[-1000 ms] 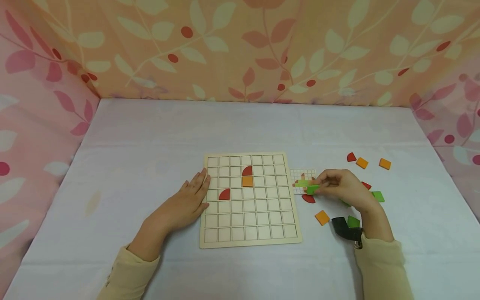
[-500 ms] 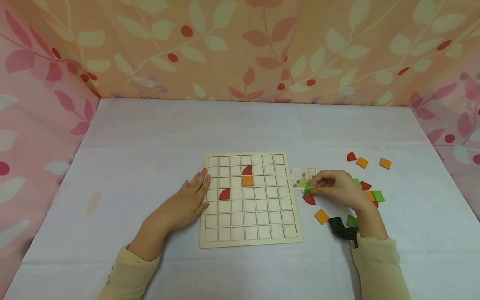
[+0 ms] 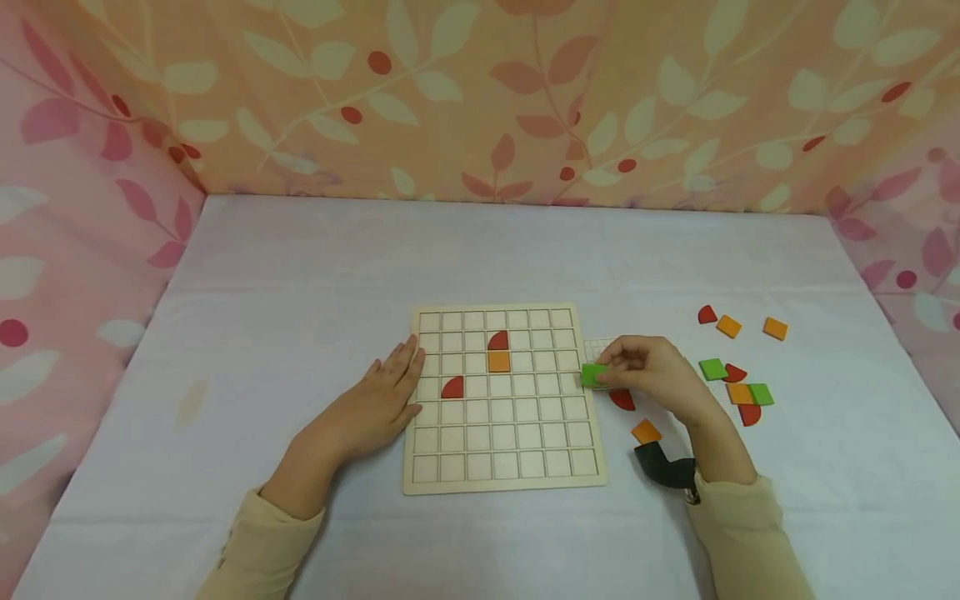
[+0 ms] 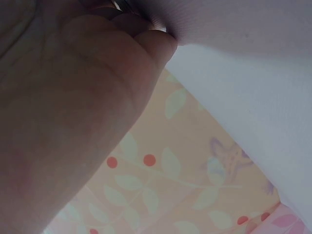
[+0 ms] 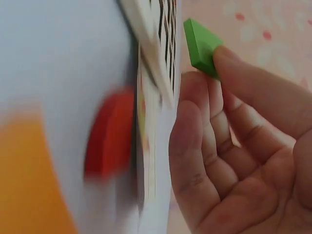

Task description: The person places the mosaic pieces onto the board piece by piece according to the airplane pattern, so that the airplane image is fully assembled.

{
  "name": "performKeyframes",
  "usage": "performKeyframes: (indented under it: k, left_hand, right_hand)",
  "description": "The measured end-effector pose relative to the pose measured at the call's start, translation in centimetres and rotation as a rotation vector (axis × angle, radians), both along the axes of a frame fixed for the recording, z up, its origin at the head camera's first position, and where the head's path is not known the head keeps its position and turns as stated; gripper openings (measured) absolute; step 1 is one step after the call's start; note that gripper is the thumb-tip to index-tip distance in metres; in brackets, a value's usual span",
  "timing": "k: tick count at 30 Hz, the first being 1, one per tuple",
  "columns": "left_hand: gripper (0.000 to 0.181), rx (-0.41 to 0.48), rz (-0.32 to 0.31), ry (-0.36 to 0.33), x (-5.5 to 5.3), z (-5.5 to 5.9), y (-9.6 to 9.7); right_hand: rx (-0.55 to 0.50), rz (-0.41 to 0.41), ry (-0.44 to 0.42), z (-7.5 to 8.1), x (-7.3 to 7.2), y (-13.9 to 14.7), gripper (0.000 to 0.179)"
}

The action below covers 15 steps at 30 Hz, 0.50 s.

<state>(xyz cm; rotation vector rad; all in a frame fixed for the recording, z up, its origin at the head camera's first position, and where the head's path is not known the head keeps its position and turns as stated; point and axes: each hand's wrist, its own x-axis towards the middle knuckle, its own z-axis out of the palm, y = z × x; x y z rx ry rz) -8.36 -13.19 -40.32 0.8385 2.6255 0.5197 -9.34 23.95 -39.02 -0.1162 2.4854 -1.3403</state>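
My left hand (image 3: 375, 408) rests at the left edge of the wooden grid board (image 3: 480, 490), its fingers straight and touching the frame. My right hand (image 3: 648, 379) pinches a green square tile (image 3: 591, 375) between thumb and fingers, over the board's right edge. In the right wrist view the green tile (image 5: 202, 46) shows clearly at the fingertips. On the board lie a red quarter-circle tile (image 3: 498, 341) directly above an orange square tile (image 3: 498, 361), and another red quarter-circle tile (image 3: 453, 387) lower left. A small pattern card (image 3: 596, 345) is mostly hidden under my right hand.
Right of the board lie loose tiles: a red quarter-circle (image 3: 622, 400) beside the card, an orange square (image 3: 647, 432), and a group with a green square (image 3: 712, 369). A black curved wrist mount (image 3: 663, 467) juts from my right wrist. Patterned cloth (image 3: 480, 100) walls the table.
My right hand has moved left with the green tile, from over the pattern card to the board's right edge. The left hand has stayed in place.
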Motion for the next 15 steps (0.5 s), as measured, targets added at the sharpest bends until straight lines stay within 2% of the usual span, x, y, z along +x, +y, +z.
performKeyframes:
  k: [5,15]
  left_hand:
    - [0.065,-0.001,-0.002,0.007,-0.1,-0.2,-0.1]
    - [0.065,-0.002,-0.005,0.009,-0.2,-0.5,-0.1]
  right_hand:
    - [-0.059,-0.004,-0.016,-0.2,-0.1,-2.7,0.012]
    - [-0.101,-0.008,-0.086,-0.8,-0.3,-7.9,0.012]
